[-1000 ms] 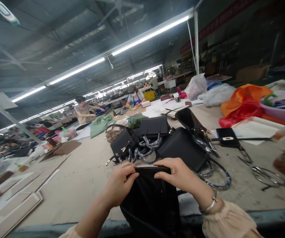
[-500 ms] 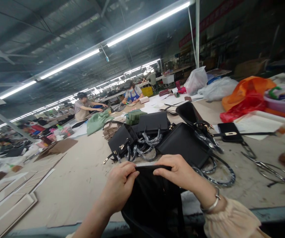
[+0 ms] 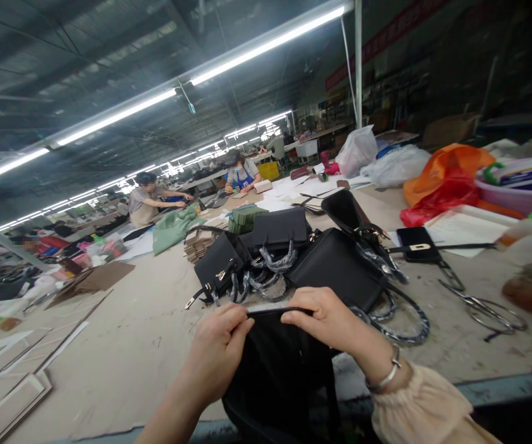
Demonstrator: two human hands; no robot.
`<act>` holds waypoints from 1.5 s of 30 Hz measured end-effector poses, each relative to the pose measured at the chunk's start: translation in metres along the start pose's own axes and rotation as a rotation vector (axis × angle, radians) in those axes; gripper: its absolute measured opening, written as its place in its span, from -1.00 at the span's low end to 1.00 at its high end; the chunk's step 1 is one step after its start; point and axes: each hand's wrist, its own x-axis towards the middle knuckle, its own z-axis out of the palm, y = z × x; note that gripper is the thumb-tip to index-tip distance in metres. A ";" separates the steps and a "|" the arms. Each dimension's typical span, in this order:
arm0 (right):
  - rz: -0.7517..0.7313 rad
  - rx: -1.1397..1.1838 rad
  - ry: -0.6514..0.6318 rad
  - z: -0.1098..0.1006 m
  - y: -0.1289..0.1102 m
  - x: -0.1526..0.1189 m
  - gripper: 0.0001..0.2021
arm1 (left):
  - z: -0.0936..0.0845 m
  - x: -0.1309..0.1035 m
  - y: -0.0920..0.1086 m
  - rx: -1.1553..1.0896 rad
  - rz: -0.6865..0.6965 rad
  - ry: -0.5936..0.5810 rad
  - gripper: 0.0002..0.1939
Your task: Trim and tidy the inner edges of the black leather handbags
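A black bag (image 3: 279,370) hangs at the table's front edge, its upper edge stretched between my two hands. My left hand (image 3: 222,348) pinches the left end of that edge between thumb and fingers. On the right part of the same edge, my right hand (image 3: 323,314) is closed, thumb on the near side. A bracelet circles the right wrist. Just beyond my hands lies a pile of black handbags (image 3: 339,265) with plastic-wrapped handles. The lower part of the held bag is dark and hard to make out.
Scissors (image 3: 482,308) and a black phone-like item (image 3: 417,245) lie on the right of the table (image 3: 122,345). Flat boards (image 3: 11,394) are at the left. A green cloth (image 3: 175,228) and plastic bags (image 3: 397,165) lie farther back. Two people work across the table.
The whole view has shifted slightly, so the table items appear a little farther left. Both hands keep their hold on the black bag's edge.
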 end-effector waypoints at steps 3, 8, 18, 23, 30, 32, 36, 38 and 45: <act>0.002 0.045 -0.011 -0.002 0.001 -0.002 -0.84 | 0.000 -0.001 0.000 0.009 0.006 0.004 -0.72; 0.000 0.084 -0.027 -0.005 0.001 -0.003 -0.83 | -0.002 -0.002 0.001 0.016 0.012 0.012 -0.73; -0.048 -0.059 0.002 -0.001 0.000 -0.002 -0.74 | -0.002 -0.001 0.002 -0.015 0.006 0.007 -0.73; -0.065 -0.114 -0.001 0.001 0.003 -0.002 -0.70 | -0.001 0.000 0.002 -0.007 0.002 0.003 -0.73; -0.047 0.027 -0.020 -0.003 0.004 -0.004 -0.81 | -0.001 0.001 0.004 0.000 -0.019 0.016 -0.72; -0.050 0.061 -0.013 -0.003 0.004 -0.004 -0.83 | -0.001 0.001 0.004 0.003 -0.014 0.019 -0.72; -0.046 0.075 0.013 -0.002 0.003 -0.004 -0.84 | 0.001 0.002 0.002 0.013 -0.011 0.028 -0.72; -0.044 0.071 0.013 -0.002 0.002 -0.004 -0.85 | 0.000 0.001 0.002 0.011 -0.013 0.030 -0.72; -0.009 -0.036 -0.020 -0.007 -0.004 0.000 -0.79 | 0.000 0.000 0.004 0.001 -0.003 0.050 -0.73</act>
